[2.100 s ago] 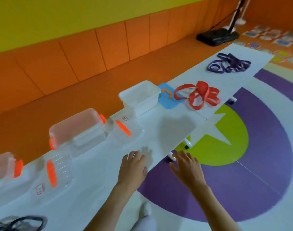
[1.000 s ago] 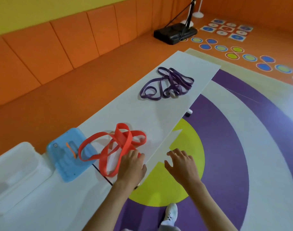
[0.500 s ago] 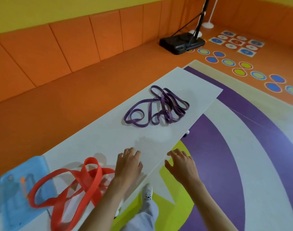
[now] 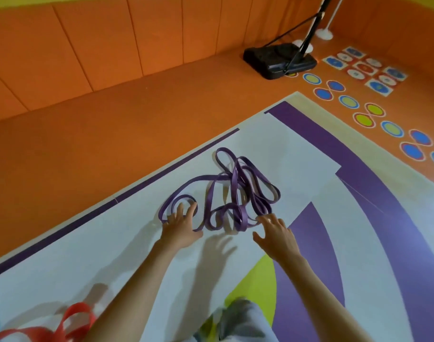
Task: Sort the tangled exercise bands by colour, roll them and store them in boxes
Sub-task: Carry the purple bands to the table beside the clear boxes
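Looking down at the white table (image 4: pixel 107 245), we find both hands at the tangle of purple bands (image 4: pixel 235 181), which lies on the tabletop near the middle of the view, at twelve o'clock from our wrists. Our left hand (image 4: pixel 180 227) is flat and open, fingers straight and spread, with the fingertips set on and inside the loop at the tangle's eight o'clock edge. Our right hand (image 4: pixel 276 236) is open as well, fingers fanned out, the tips right at the strands on the tangle's five o'clock side; we cannot tell whether they touch the rubber or sit just above it. Neither hand is curled round a strand.

The red bands (image 4: pixel 80 307) lie at seven o'clock in the view, partly cut off by the frame and well apart from the purple ones. At one o'clock a black stand base (image 4: pixel 277 60) sits on the orange floor beside the padded orange wall (image 4: pixel 100 45). Coloured floor dots (image 4: pixel 348 101) run from one to three o'clock. A blurred grey trouser leg (image 4: pixel 238 319) shows at six o'clock, below the table edge
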`<state>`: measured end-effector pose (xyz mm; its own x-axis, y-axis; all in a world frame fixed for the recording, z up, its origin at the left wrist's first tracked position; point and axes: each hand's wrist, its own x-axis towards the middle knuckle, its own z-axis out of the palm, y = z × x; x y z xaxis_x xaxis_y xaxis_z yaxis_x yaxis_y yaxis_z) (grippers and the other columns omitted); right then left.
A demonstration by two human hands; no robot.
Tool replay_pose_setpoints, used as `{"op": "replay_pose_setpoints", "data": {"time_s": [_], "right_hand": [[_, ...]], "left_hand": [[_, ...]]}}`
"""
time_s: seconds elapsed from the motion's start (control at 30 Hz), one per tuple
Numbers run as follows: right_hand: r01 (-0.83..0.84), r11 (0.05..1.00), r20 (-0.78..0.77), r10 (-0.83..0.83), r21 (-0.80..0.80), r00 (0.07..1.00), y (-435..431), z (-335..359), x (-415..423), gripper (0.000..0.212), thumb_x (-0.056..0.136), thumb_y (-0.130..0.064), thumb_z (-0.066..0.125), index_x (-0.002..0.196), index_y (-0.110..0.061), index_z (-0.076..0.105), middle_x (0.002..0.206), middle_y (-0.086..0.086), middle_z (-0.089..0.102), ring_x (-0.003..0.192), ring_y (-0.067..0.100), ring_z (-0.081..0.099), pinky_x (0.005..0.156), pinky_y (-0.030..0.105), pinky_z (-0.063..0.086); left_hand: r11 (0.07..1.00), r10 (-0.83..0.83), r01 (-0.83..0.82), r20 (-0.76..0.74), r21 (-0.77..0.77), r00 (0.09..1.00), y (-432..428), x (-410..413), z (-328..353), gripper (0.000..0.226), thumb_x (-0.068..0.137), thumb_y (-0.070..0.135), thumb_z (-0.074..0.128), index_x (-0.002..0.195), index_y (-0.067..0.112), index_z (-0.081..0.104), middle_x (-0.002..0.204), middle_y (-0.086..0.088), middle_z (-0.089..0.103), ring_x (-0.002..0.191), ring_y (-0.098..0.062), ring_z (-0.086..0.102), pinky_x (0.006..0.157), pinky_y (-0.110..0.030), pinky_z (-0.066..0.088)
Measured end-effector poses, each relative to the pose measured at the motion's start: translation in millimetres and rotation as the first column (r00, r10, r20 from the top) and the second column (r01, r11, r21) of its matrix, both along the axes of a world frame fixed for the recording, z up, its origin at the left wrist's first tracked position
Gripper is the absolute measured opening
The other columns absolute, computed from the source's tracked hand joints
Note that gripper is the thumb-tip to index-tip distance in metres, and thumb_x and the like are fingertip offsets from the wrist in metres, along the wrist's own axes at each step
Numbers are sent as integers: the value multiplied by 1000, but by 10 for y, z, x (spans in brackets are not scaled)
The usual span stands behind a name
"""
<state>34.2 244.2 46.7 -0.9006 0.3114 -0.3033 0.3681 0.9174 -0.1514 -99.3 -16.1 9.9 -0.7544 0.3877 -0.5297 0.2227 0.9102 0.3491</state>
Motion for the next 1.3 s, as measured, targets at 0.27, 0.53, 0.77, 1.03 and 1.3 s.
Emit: {"op": "replay_pose_setpoints", "data": {"time_s": [0.27, 0.53, 0.77, 1.03, 1.3], "right_hand": [[-19, 992, 161, 39, -124, 986, 1056, -463, -1172, 67, 99, -46, 59, 158, -36, 31, 165, 8, 26, 147, 37, 35, 111, 57, 44], [50, 958, 203, 9, -282, 979, 1905, -955, -1986, 66, 99, -41, 59, 158, -37, 30, 167, 10, 23, 155, 35, 19, 119, 59, 33], [115, 799, 146, -34, -591, 989, 1920, -1242, -2089, 64, 101, -47, 59, 157, -48, 28, 143, 3, 44, 129, 34, 52, 107, 53, 49], [100, 541, 150, 49, -835, 988, 1342, -1334, -2072, 76, 97, -60, 61, 155, -64, 12, 138, 1, 61, 118, 23, 66, 99, 47, 59], [193, 330, 224, 56, -924, 973, 1097, -1409, -2089, 80, 96, -46, 69, 161, -45, 23, 109, -25, 72, 104, 5, 72, 87, 27, 61]], "left_hand": [[900, 432, -432, -14, -64, 902, 337, -843, -541, 120, 85, 67, 76, 167, 38, -6, 176, -11, -18, 161, -48, -8, 121, -75, 14], [764, 645, -644, -1, -42, 764, 465, -966, -852, 85, 95, 22, 77, 165, 18, 28, 164, -13, 42, 146, -41, 45, 117, -59, 43], [665, 727, -742, 150, 91, 670, 1241, -711, -864, 42, 106, 33, 59, 145, 18, 55, 128, -10, 66, 113, -30, 67, 100, -50, 57], [374, 847, -902, 316, 216, 427, 1665, -611, -736, 91, 80, 59, 86, 153, 29, 41, 139, 0, 64, 129, -31, 64, 109, -52, 54], [567, 796, -816, 180, 114, 578, 1930, -591, -766, 95, 79, 48, 88, 158, 32, 37, 148, -5, 52, 141, -31, 44, 116, -52, 45]]}}
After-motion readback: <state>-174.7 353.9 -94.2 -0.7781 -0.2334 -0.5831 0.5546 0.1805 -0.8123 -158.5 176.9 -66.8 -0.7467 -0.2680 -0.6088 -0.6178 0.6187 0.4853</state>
